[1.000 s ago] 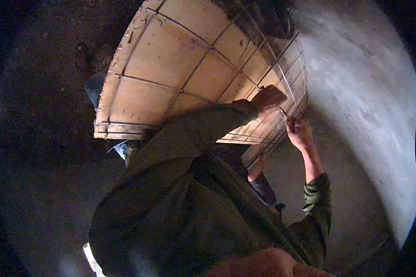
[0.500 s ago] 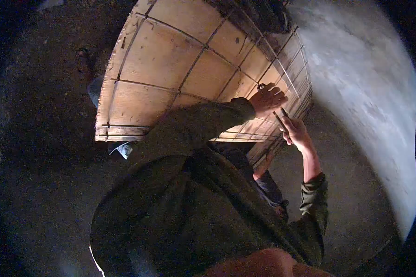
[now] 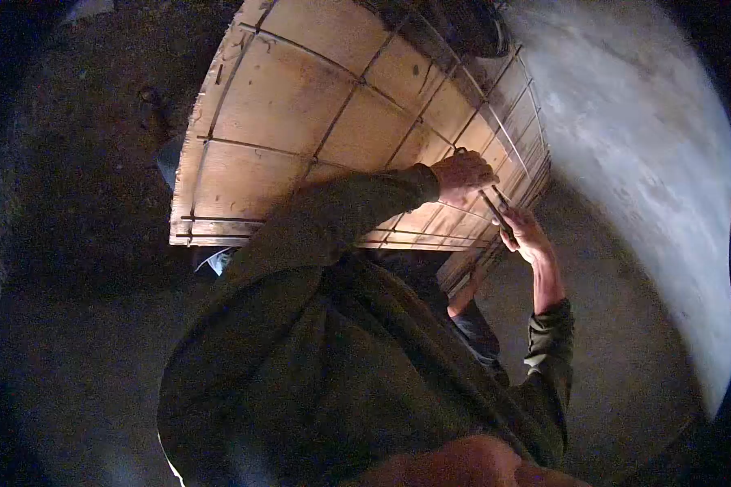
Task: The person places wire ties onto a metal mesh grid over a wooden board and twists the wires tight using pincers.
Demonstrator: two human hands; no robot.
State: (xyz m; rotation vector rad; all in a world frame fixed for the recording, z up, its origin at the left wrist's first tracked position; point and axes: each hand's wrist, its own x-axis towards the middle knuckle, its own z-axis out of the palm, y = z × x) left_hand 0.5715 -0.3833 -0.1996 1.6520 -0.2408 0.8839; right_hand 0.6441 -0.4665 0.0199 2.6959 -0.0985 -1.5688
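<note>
A grid of thin metal rods (image 3: 338, 122) lies over a plywood board (image 3: 280, 93), with crossings in front of my hands. My left hand (image 3: 463, 177) is at the grid near the board's right part, its fingers curled. What they hold, if anything, is hidden. A small dark ring-shaped bit (image 3: 460, 151) shows just above its knuckles. Lower right, my right hand (image 3: 526, 234) is closed around a pair of pliers (image 3: 498, 213). The two arms of the pliers stand apart, pointing up and left toward my left fingers.
A pale, rough wall (image 3: 625, 105) curves down the right side. Beneath the board, a person's leg and dark clothing (image 3: 475, 329) show partly. Dark ground (image 3: 81, 349) spreads at left. A dark, round-edged object (image 3: 483, 32) is by the board's top edge.
My left hand has drawn slightly left, and its fingers have curled in from a more spread pose. My right hand with the pliers has shifted only a little.
</note>
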